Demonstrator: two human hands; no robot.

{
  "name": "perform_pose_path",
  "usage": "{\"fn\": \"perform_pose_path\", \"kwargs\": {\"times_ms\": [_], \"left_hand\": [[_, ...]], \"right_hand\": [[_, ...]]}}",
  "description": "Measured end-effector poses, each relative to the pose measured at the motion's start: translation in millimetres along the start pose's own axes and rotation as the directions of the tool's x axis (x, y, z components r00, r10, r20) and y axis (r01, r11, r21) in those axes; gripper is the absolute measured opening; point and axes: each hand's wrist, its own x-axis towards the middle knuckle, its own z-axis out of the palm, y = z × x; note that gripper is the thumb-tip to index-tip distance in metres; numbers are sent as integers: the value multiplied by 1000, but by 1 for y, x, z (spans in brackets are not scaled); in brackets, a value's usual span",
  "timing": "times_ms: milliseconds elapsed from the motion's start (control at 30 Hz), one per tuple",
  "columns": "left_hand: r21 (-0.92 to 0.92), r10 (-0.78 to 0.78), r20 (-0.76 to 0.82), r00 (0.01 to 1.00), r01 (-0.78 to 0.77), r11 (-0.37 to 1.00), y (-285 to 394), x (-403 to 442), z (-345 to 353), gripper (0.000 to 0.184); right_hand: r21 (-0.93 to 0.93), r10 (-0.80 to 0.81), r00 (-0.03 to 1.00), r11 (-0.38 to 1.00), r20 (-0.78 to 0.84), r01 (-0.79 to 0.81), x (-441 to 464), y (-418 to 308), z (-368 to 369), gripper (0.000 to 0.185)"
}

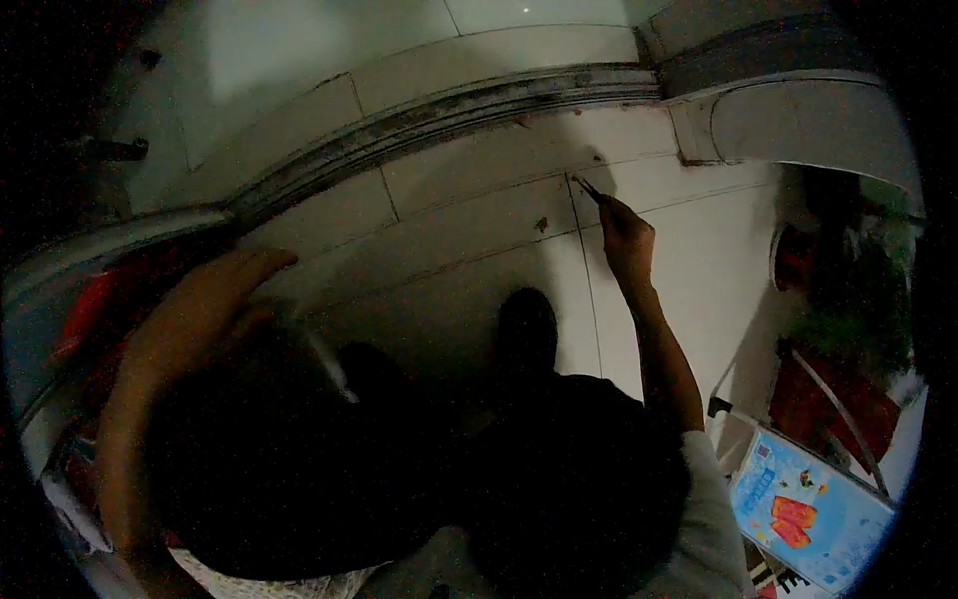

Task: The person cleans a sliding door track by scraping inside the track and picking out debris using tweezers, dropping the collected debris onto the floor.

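My right hand (pixel 629 245) reaches down over the pale tiled floor (pixel 479 225), its fingers closed round slim dark tweezers (pixel 587 187). The tips point to the upper left, close to the floor by a tile joint; whether they touch it or grip anything is too small to tell. Small dark scraps lie around them: one scrap (pixel 542 224) to the lower left, another (pixel 597 157) just above. On the left, my left hand (pixel 205 304) hovers near my knee with fingers stretched out and nothing seen in it.
A dark door track (pixel 449 112) crosses the floor ahead. My dark shoes (pixel 527 324) are below. At the right stand a plant (pixel 848 334), a red-brown box-like thing (pixel 833 409) and a blue printed panel (pixel 808 509). A red item (pixel 90 314) is at far left. Light is dim.
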Motion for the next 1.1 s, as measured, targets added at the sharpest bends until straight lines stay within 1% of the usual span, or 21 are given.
{"fn": "perform_pose_path", "kwargs": {"times_ms": [33,100,167,200,267,300,333,400,433,533,633,700,733,800,833,867,933,967,1000,1067,1100], "left_hand": [[-20,45,-33,998,-45,999,9,12,-7,42],[-282,69,-69,995,-86,956,18,48,4,42],[-257,158,-124,980,-185,949,41,92,12,45],[-85,249,-135,959,-262,961,63,122,12,47],[-35,423,-364,830,-466,884,71,175,57,55],[-28,439,-352,827,-478,878,89,202,63,57],[-20,457,-336,824,-491,871,107,228,68,59],[98,460,-473,751,-474,875,135,284,102,45],[154,467,-535,704,-462,873,147,297,109,38],[223,449,-415,791,-390,893,165,325,120,38],[96,453,-505,734,-474,875,164,343,147,28],[244,560,-571,600,-527,814,155,353,167,22],[315,604,-598,528,-537,782,148,350,170,19],[316,516,-559,649,-409,856,131,338,171,20],[312,458,-566,685,-336,889,128,338,174,23],[308,397,-571,718,-261,915,125,339,176,25],[277,266,-627,732,-109,955,128,348,184,33],[218,193,-457,868,-101,971,128,355,184,37],[163,118,-261,958,-77,984,137,350,166,41],[171,160,-175,971,-130,977,139,349,160,47],[239,275,-289,917,-210,948,133,345,167,48]], "right_hand": [[51,14,1000,999,-12,-13,0,-1,-4,28],[144,23,1000,989,-20,-20,-4,-5,-11,28],[144,52,998,988,-17,-49,-6,-20,-26,27],[143,70,997,987,-20,-67,-6,-28,-35,26],[240,156,987,958,26,-158,-15,-51,-39,26],[294,211,976,931,46,-215,-16,-54,-45,25],[319,185,982,930,28,-184,-17,-52,-48,25],[364,150,989,921,-11,-136,-18,-44,-54,25],[351,179,984,921,3,-168,-18,-45,-59,24],[339,282,959,900,24,-273,-20,-43,-71,23],[378,379,923,846,69,-376,-22,-39,-74,25],[369,439,888,810,136,-456,-24,-35,-78,27],[339,431,896,831,110,-441,-25,-30,-78,27],[280,403,913,871,62,-403,-25,-16,-81,28],[313,432,899,845,76,-433,-24,-15,-85,27],[345,459,884,818,87,-459,-23,-13,-92,26],[403,493,865,776,94,-486,-20,-17,-99,24],[416,495,863,766,102,-489,-19,-17,-98,24],[430,495,862,758,110,-490,-20,-17,-93,24],[450,464,879,764,114,-462,-19,-11,-83,24],[443,453,884,773,117,-455,-18,-16,-79,24]]}}
